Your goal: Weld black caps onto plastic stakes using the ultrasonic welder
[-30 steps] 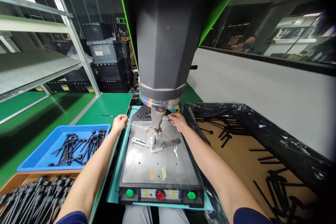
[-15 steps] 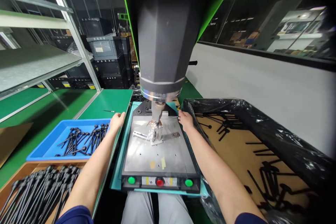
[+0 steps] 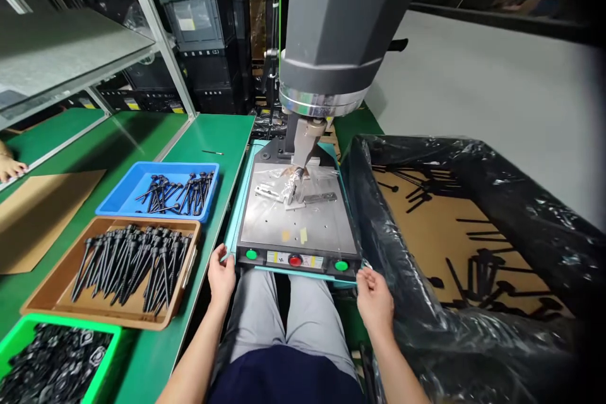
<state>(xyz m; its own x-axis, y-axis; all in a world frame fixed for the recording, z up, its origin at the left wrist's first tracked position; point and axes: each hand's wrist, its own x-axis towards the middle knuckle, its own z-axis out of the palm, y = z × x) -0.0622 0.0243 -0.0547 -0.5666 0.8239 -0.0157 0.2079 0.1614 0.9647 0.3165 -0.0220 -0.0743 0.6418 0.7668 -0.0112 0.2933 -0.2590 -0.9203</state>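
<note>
A welding machine's dark head (image 3: 334,19) ends in a metal horn (image 3: 305,139) over a metal plate (image 3: 265,227) with a small fixture (image 3: 296,192). Wrinkled clear plastic film (image 3: 322,180) lies over the fixture and plate. At the base's front left corner my left hand (image 3: 221,278) is closed, thumb and fingers pinched at the film's edge. My right hand (image 3: 376,303) pinches the film by the front right corner, where a shiny bit shows. Green buttons (image 3: 251,254) and a red button (image 3: 295,260) line the front panel.
On the left bench stand a blue tray (image 3: 113,192) and a brown tray (image 3: 45,297) of black long-stemmed parts, plus a green bin (image 3: 111,344) of small black pieces. A black-lined box (image 3: 516,183) sits at right. Another person's hand (image 3: 10,167) shows far left.
Both my hands have moved from the back sides of the plate toward me, to the base's front corners. The view has tilted down, bringing the green bin into sight.
</note>
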